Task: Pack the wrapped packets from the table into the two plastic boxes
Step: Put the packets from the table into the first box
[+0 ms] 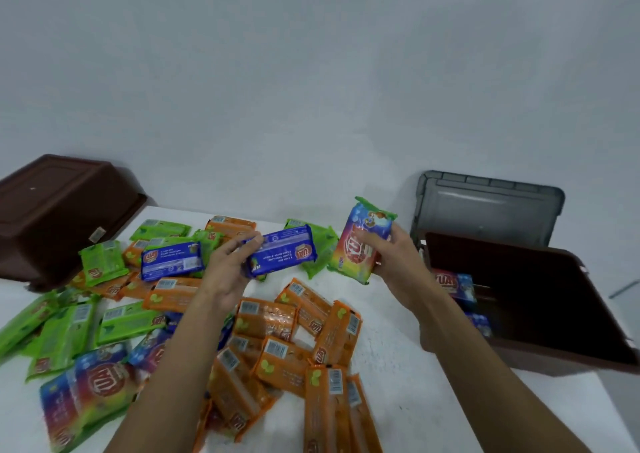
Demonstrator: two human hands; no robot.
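Observation:
My left hand (230, 269) grips a blue packet (282, 253) by its left end, lifted above the white table (398, 366). My right hand (388, 255) holds a rainbow-coloured packet (360, 241) upright, just left of the open brown box (540, 300) at the right. That box has a few rainbow packets (453, 284) against its left wall. A second brown box (55, 210) lies upside down at the back left. Several orange packets (277, 348), green packets (62, 335) and another blue packet (171, 260) lie scattered over the table.
A grey lid (491, 207) leans against the wall behind the open box. The pale wall runs close behind the table. A big rainbow packet (90, 393) lies at the front left. Bare tabletop shows between the orange pile and the open box.

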